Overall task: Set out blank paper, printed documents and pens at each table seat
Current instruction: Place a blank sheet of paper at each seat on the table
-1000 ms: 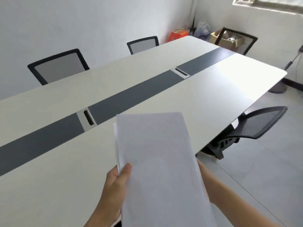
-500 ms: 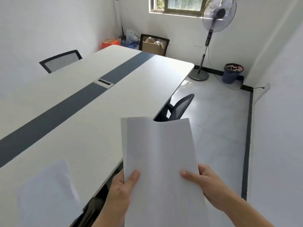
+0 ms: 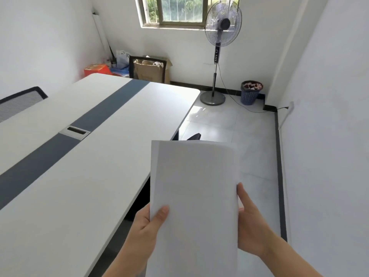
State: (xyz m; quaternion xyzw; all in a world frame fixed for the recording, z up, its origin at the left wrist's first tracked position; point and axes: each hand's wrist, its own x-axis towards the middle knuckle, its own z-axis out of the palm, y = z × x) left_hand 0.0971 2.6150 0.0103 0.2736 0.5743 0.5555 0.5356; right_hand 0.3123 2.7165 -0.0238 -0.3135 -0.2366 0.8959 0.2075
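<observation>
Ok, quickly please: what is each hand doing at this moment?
Left hand: grips the paper stack, thumb on the front sheet.
Right hand: holds the same stack by its right edge, most fingers hidden behind it.

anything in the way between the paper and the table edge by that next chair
Nothing visible does. The left hand and right hand hold the paper just off the table edge, and the tabletop from there to the chair shows nothing lying on it.
</observation>
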